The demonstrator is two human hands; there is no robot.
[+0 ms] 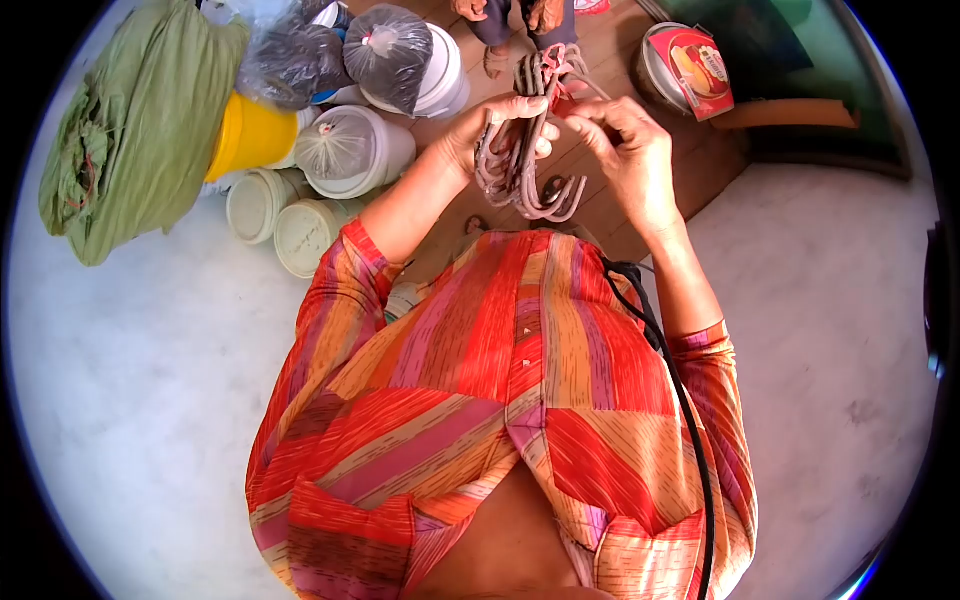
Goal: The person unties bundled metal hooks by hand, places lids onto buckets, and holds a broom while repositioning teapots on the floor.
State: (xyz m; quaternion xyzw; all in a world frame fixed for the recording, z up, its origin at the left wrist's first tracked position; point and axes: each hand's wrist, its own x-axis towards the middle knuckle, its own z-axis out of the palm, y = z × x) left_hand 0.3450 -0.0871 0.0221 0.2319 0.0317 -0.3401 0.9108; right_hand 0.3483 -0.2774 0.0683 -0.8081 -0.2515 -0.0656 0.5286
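Observation:
My left hand (507, 128) is wrapped round a bundle of brownish metal hooks (530, 190), holding it up in front of my chest. Their curved ends hang downward. A red tie (553, 62) is wound about the upper end of the bundle. My right hand (630, 150) is just to the right, thumb and fingers pinched together on what looks like a loose red end of that tie; the fingertips partly hide it.
Lidded white buckets (350, 150), a yellow bucket (250, 135) and dark plastic bags (388, 50) stand at the left beside a large green sack (140, 120). Another person's hands (545, 14) show at the top. A round tin with a red label (690, 70) sits upper right.

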